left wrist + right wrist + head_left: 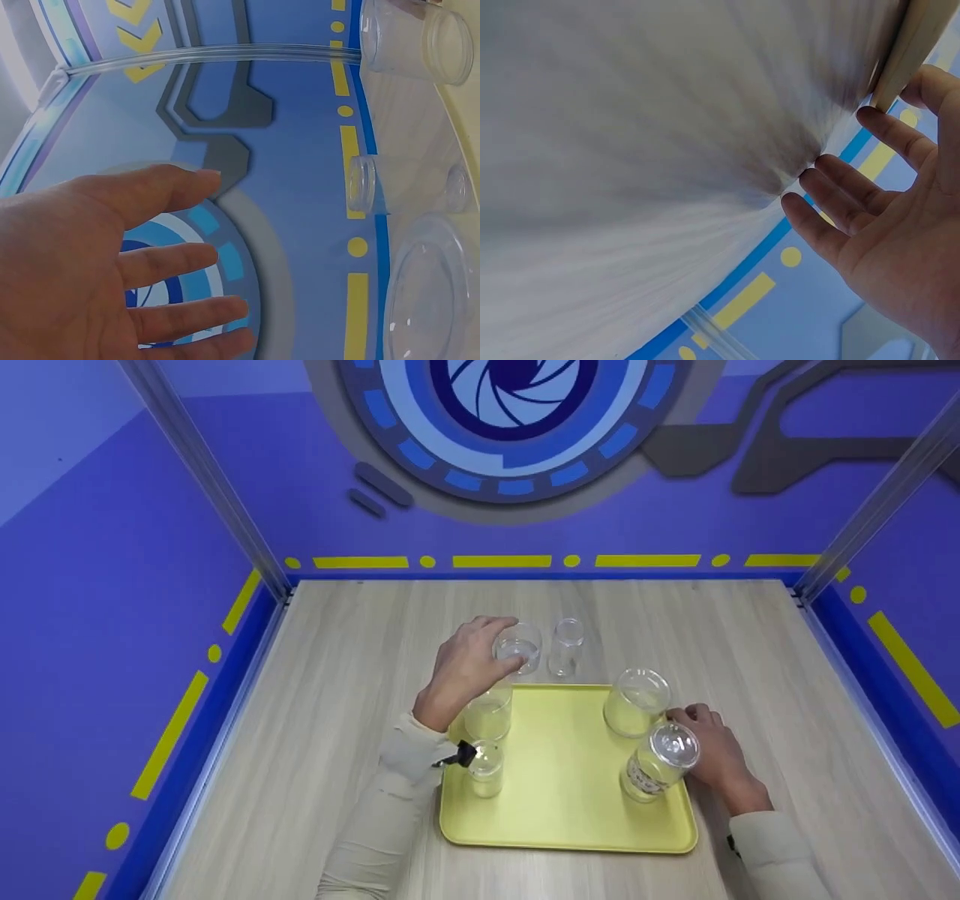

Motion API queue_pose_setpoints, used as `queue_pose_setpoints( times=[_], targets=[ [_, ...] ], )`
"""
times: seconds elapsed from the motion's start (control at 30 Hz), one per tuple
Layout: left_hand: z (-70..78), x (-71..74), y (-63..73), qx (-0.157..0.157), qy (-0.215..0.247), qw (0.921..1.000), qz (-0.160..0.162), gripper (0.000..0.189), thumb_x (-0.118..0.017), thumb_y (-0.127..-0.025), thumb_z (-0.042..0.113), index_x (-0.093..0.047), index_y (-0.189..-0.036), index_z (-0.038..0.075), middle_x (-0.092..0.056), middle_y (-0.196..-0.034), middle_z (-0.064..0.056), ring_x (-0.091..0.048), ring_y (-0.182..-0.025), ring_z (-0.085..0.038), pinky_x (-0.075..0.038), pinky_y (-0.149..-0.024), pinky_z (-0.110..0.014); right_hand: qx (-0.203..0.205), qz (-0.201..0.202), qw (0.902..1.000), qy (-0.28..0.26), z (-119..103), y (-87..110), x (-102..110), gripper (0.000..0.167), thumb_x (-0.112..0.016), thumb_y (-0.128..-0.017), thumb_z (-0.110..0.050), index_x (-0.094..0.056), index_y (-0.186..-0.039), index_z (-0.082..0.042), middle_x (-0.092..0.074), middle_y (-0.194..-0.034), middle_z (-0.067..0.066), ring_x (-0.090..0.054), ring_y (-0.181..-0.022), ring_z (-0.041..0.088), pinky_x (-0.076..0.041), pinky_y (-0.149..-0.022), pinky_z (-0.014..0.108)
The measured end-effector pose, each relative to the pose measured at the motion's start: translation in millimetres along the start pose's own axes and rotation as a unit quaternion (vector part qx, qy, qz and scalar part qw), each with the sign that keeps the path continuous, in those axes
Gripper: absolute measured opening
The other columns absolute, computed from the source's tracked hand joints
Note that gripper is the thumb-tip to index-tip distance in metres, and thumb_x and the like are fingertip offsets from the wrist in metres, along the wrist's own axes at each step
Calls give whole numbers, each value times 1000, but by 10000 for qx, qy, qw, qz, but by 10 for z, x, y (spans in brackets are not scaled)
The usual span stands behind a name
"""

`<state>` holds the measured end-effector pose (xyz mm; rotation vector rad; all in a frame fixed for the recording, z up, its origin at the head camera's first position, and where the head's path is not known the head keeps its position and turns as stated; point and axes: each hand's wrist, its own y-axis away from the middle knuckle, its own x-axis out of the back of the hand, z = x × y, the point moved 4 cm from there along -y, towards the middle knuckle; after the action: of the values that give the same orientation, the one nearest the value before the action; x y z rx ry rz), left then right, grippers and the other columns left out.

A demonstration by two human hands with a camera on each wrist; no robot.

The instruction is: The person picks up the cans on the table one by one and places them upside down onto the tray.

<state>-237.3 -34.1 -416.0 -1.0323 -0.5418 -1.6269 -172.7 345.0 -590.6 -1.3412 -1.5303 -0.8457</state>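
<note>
My left hand reaches over the tray's back left corner, thumb and fingers spread around a short clear glass behind the tray. In the left wrist view its fingers are extended, with no glass between them. A slim clear glass stands just right of that short one. My right hand rests at the right edge of the yellow tray, fingertips low by the table and loosely bent. Closest to it are a wide glass and a glass with a dark printed label, both on the tray.
On the tray's left side a clear glass stands partly behind my left wrist, with a small glass in front of it. The wooden table is bounded by blue printed walls and metal corner posts.
</note>
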Motion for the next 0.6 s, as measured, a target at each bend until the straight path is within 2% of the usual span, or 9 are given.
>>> queue_pose_setpoints(
  times=[0.27, 0.6],
  targets=[
    [-4, -52, -197, 169, 163, 9997, -16, 60, -78, -93, 37, -63, -149, 18, -63, -145, -8, -59, -133, -28, -53, -100, -50, -14, -26, 10000, -50, -12, -9, 2, 46, -66, -100, -26, -62, -138, 0, -51, -133, 37, -51, -121, 58, -44, -93, 75],
    [-1, -158, -395, 286, 123, 9995, -10, 61, -78, -94, 38, -63, -149, 18, -62, -146, -7, -59, -132, -30, -53, -99, -50, 37, 52, 10000, 25, 7, 1, -4, 43, -69, -99, -23, -63, -136, -2, -52, -130, 36, -53, -119, 57, -46, -91, 74]
  ],
)
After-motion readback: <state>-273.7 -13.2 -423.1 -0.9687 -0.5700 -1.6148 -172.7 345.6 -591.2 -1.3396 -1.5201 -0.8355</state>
